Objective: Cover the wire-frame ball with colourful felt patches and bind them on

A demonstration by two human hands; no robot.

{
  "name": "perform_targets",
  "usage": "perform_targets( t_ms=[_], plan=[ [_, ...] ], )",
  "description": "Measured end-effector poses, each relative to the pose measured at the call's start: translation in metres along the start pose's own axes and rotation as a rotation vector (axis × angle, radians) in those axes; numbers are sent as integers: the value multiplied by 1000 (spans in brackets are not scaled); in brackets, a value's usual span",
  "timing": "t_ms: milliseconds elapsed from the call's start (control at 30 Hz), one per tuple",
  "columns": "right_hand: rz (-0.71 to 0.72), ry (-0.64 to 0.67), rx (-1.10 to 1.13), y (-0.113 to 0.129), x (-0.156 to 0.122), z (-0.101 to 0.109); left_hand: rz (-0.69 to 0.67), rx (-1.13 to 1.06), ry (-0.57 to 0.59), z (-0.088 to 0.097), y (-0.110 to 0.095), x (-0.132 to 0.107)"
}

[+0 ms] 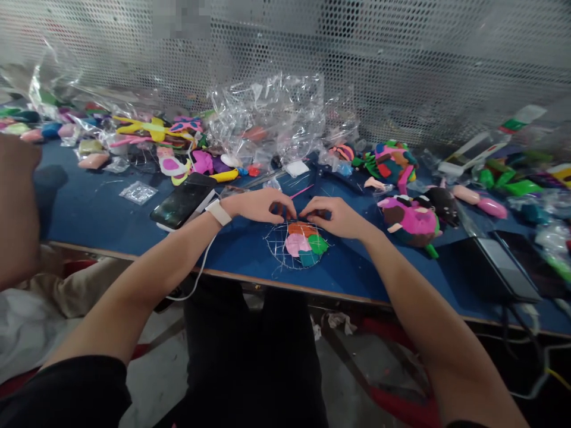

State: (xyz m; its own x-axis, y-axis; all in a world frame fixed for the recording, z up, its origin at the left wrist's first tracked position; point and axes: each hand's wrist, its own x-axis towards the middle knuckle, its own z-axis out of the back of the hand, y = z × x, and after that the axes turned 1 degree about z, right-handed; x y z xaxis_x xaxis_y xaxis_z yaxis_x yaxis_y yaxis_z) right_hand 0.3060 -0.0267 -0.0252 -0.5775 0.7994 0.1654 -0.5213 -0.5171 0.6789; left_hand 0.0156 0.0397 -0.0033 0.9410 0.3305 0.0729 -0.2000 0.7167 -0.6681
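Observation:
On the blue table in front of me lies a round wire frame (pixel 275 248) with a grid of thin wires. Orange clay (pixel 301 228), pink clay (pixel 296 244), green clay (pixel 319 244) and teal clay (pixel 307 257) fill part of its grid. At its far rim, my left hand (pixel 263 205) has its fingers curled, thumb and index nearly together. My right hand (pixel 336 217) mirrors it from the other side in a pinch, its fingertips close to the left ones. Something small and dark shows between the fingertips, too small to name.
A phone (pixel 184 201) lies left of my wrist. Clay-covered shapes (pixel 409 220) and dark devices (pixel 499 270) are on the right. Clear plastic bags (pixel 272 113) and coloured clay pieces line the perforated metal panel (pixel 392 53). Another person's arm (pixel 18 208) reaches in at far left.

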Motion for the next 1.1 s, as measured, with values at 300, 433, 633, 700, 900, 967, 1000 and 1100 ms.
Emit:
perform_targets(
  t_ms=[300, 433, 633, 700, 900, 967, 1000, 1100],
  plan=[
    [-116, 40, 51, 2, -2, 4, 19, 62, -38, -12, 8, 5],
    [-109, 86, 104, 8, -6, 11, 15, 55, -24, -13, 11, 6],
    [-89, 94, 130, 10, -11, 16, 16, 81, -17, -13, 10, 7],
    [-105, 92, 131, 7, -11, 16, 23, 87, -12, -13, 9, 7],
    [-135, 119, 63, 3, -10, 13, 58, 114, -80, -22, 9, 11],
    [-146, 100, 17, 4, -7, 10, 59, 122, -89, -23, 8, 11],
    [-151, 90, -6, 5, -6, 9, 64, 125, -89, -24, 8, 11],
    [-168, 95, -29, 6, -4, 7, 99, 141, -91, -24, 5, 10]
  ],
)
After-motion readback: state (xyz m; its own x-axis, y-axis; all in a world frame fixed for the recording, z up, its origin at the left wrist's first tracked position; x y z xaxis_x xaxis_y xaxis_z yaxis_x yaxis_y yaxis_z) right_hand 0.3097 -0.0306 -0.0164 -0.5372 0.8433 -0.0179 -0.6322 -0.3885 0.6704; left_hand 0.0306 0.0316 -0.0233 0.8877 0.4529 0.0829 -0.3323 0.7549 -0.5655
